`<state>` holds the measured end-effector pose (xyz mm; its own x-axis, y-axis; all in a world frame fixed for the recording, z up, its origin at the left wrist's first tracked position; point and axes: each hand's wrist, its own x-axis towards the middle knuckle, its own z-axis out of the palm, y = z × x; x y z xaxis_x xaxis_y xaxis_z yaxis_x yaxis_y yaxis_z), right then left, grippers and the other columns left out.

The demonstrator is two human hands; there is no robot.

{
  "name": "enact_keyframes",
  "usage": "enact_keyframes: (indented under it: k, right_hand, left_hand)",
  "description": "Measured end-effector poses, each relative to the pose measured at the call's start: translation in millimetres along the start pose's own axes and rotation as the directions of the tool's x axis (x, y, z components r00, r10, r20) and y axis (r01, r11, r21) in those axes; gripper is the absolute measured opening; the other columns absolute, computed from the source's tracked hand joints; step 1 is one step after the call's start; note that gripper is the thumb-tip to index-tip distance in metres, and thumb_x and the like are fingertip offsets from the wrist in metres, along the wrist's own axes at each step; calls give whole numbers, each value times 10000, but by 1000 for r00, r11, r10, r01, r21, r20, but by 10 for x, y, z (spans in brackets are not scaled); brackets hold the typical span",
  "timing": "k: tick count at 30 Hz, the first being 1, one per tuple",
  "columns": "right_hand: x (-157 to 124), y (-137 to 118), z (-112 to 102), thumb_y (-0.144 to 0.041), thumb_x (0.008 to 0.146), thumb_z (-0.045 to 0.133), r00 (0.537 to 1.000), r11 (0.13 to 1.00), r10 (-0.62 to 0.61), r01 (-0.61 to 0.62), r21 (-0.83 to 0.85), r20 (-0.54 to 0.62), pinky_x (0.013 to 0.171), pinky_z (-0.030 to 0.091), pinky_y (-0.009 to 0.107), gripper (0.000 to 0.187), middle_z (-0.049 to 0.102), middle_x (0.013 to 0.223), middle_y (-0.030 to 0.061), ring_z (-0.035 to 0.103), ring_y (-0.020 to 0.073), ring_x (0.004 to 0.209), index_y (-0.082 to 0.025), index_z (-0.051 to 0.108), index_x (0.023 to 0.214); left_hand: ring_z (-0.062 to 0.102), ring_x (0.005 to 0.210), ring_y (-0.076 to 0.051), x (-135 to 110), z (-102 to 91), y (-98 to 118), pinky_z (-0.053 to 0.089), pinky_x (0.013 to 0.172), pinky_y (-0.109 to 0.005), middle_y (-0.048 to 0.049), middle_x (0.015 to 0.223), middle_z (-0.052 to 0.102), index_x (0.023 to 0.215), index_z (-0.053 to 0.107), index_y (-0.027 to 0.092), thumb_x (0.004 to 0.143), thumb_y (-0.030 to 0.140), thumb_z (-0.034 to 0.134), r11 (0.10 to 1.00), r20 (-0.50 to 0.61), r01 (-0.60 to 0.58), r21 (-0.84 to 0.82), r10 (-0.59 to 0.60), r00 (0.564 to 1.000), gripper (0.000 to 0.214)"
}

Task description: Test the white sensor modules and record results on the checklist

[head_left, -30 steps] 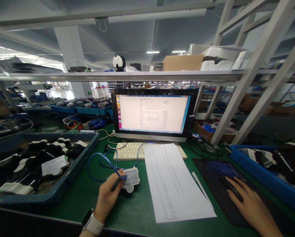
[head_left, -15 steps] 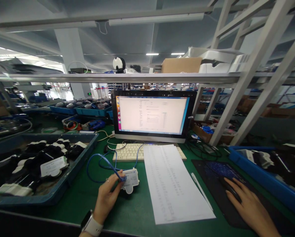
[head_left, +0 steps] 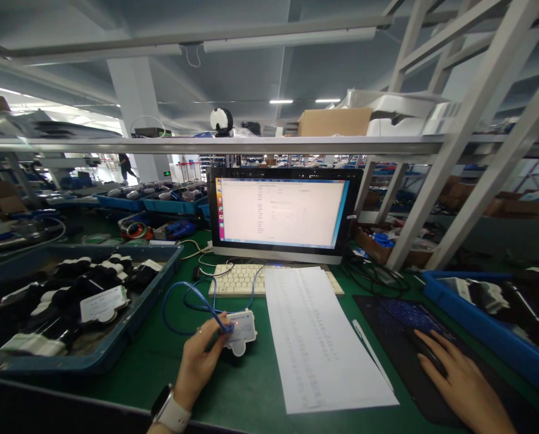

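Note:
My left hand (head_left: 201, 355) pinches the plug of a blue cable (head_left: 174, 290) against a small white device (head_left: 243, 330). A small red light glows beside the plug. The device has a printed face and a rounded tab, and it is over the green bench top. Whether the plug is fully seated is hidden by my fingers. Over on the right, my right hand (head_left: 463, 377) rests around a black computer mouse (head_left: 425, 351) on a dark mouse pad (head_left: 386, 313). A monitor (head_left: 282, 214) displays a pale form page, too blurred to read.
Printed sheets (head_left: 323, 355) overlap the white keyboard (head_left: 233, 280), with a white pen (head_left: 372, 355) alongside. Blue bins of black-and-white devices stand left (head_left: 129, 328) and right (head_left: 490, 334). A shelf (head_left: 251, 144) spans above the monitor. A person (head_left: 125, 167) is far back at left.
A red light now shows on the white device. The page on the monitor has changed. A person has come into view far back. Both hands keep their holds as the view shifts slightly.

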<state>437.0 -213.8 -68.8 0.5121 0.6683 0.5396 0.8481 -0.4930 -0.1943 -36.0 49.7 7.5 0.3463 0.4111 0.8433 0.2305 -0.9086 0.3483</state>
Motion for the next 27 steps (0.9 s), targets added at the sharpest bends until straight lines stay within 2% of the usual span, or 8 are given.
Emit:
enact_keyframes:
  k: [5,11,27]
  right_hand:
    - [21,-46,-37,-564,846,311,999,1000,31,-31,3,15,863,506,525,604,558,1279,146,575,375,1088,-208,603,1236]
    - [19,-67,-46,-545,849,314,1000,1000,6,-6,21,-15,906,483,529,587,567,1263,156,563,361,1113,-196,615,1211]
    - [21,-86,-87,-563,845,311,999,999,39,-39,9,20,865,501,523,600,563,1268,143,573,366,1079,-208,601,1231]
  left_hand:
    - [696,952,-191,12,-6,11,555,849,-269,-67,1033,725,1016,659,213,895,263,551,1000,-4,0,12,0,1000,170]
    - [699,941,-186,0,1,-11,549,852,-260,-58,1028,728,1006,671,220,886,264,562,1000,-12,18,4,-18,1000,168]
    - [700,936,-200,-15,13,-17,571,846,-300,-66,1056,719,1016,666,213,885,249,556,999,16,41,10,-41,999,175]
